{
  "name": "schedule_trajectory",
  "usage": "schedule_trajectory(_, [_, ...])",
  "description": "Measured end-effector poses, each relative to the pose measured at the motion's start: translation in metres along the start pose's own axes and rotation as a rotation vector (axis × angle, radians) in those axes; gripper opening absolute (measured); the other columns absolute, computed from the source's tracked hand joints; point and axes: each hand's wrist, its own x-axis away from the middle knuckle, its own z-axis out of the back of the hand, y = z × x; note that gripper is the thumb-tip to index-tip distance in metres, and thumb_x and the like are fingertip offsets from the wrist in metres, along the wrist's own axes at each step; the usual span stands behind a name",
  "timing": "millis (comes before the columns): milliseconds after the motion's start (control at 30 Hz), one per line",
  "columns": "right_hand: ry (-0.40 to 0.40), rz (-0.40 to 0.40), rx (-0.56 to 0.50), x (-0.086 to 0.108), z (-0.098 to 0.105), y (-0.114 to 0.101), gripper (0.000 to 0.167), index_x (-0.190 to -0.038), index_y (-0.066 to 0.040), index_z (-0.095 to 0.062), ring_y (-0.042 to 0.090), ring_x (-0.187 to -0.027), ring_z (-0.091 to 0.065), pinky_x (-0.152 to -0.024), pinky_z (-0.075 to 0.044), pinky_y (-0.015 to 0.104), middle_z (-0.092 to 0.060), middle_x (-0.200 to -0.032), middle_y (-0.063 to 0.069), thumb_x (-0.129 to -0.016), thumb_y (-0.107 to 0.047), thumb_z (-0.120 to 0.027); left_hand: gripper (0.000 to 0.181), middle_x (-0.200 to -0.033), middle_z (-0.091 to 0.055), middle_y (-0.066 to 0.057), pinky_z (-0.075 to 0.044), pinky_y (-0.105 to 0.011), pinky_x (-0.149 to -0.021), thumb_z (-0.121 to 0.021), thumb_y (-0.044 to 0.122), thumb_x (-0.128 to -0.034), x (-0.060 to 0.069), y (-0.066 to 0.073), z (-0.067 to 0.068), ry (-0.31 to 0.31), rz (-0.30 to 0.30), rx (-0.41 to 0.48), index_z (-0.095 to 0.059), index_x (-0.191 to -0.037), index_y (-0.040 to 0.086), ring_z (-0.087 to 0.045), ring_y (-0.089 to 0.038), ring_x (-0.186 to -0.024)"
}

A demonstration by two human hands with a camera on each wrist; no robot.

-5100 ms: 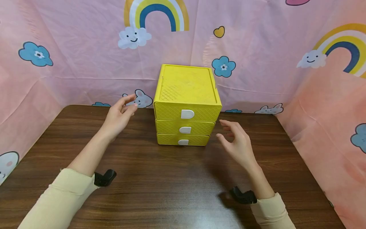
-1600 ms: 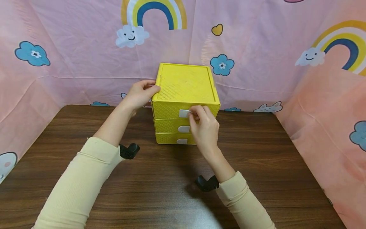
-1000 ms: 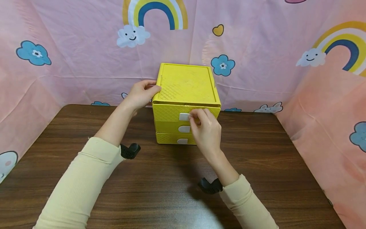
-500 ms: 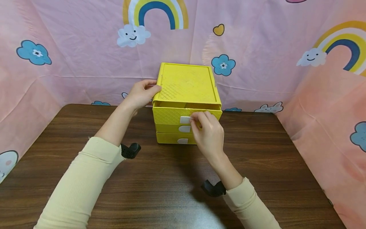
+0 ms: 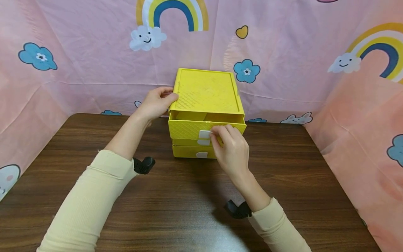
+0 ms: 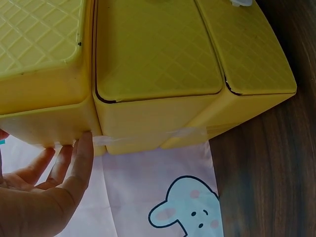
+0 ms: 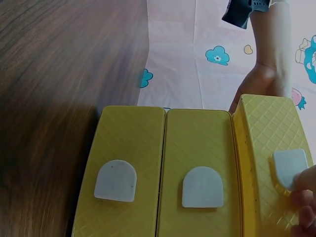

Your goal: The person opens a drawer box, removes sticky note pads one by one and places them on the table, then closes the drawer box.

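Note:
A yellow three-drawer plastic storage box [image 5: 206, 91] stands at the back of the table, its lower two drawers closed. The top drawer [image 5: 185, 129] is partly pulled out, and the part of its inside that shows looks bare. My right hand [image 5: 231, 150] pinches the white handle [image 5: 204, 134] of that drawer, also seen in the right wrist view as a handle [image 7: 290, 168] with fingertips at its edge. My left hand [image 5: 155, 103] rests against the box's left side, thumb at the top edge. In the left wrist view its fingers [image 6: 81, 165] press fairly straight against the side wall.
The dark wooden table [image 5: 151, 210] spreads in front of the box. A pink patterned cloth [image 5: 100, 63] hangs close behind it and along both sides. Black wrist mounts [image 5: 143, 165] stick out from both sleeves.
Both hands have come from beside the box onto it. My right hand has taken the top drawer's handle and drawn the drawer out towards me. Lately the left hand has kept its place.

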Motion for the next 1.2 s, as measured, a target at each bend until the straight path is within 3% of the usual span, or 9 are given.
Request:
schedule_trajectory(500, [-0.003,0.062,0.024,0.005,0.007,-0.002,0.003,-0.083,-0.011,-0.066,0.017,-0.062,-0.051,-0.051,-0.042,0.028,-0.061,-0.073,0.001,-0.081,-0.012,-0.069,0.053,-0.134,-0.046,-0.009,-0.052,-0.031,-0.082,-0.048,0.033,-0.0938,-0.001,0.001,-0.001,-0.005,0.014,0.017,-0.036,-0.141,0.011,-0.053,-0.021,-0.107])
schedule_trajectory(1200, [-0.011,0.114,0.014,0.014,0.016,-0.006,0.005,-0.083,-0.010,-0.066,0.017,-0.061,-0.050,-0.051,-0.041,0.028,-0.060,-0.074,0.000,-0.080,-0.011,-0.070,0.053,-0.133,-0.047,-0.010,-0.053,-0.031,-0.080,-0.048,0.031,-0.0936,-0.002,0.000,-0.001,-0.001,0.007,0.022,-0.037,-0.141,0.010,-0.053,-0.022,-0.107])
